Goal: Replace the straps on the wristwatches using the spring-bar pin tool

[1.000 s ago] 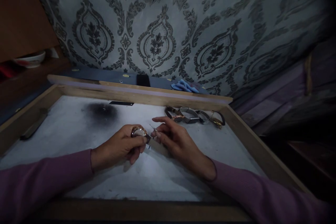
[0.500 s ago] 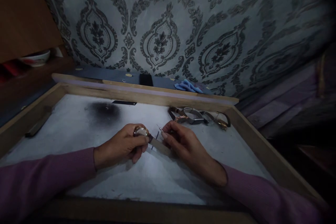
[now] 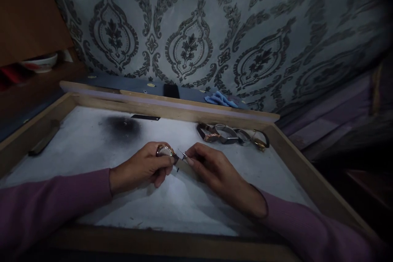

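My left hand [image 3: 149, 164] is closed around a wristwatch [image 3: 165, 151], thumb pressed on the round shiny case. The watch's strap [image 3: 186, 168] runs right from the case, passing below my right hand [image 3: 211, 167]. Pinched between my right thumb and fingers is a thin pointed metal tool [image 3: 181, 152]. Its tip points left, close to the strap end of the case; whether it touches cannot be made out. Beneath the hands, a small dark thin piece [image 3: 177, 169] shows by the strap.
A shallow wooden tray [image 3: 245, 114] with a pale bottom surrounds the work. Several watches [image 3: 227, 133] lie at its back right. A black strip [image 3: 145, 117] and a dark long object [image 3: 46, 141] lie inside. Behind the rim are a blue cloth [image 3: 220, 99] and a black phone-like slab [image 3: 171, 91].
My right hand has moved slightly left, bringing the metal tool's tip closer to the watch case. My left hand still grips the watch. The view has shifted a little.
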{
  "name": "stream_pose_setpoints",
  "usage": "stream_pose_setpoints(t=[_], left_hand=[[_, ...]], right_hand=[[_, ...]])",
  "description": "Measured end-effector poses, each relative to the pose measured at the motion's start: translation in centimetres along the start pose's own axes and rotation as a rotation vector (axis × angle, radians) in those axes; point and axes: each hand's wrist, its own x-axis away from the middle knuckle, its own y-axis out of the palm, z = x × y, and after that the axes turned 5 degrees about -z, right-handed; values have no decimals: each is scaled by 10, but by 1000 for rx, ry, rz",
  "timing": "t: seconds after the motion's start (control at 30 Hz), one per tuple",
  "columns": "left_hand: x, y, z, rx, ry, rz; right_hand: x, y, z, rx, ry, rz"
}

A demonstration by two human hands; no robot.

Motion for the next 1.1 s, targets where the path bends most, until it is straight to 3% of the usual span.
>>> stream_pose_setpoints(t=[0.53,1.1], left_hand=[[0,-2,1,-2,10,8],[0,-1,1,0,6,8]], right_hand=[[-1,-3,-2,-94,34,-90],[0,-1,3,-108,17,-92]])
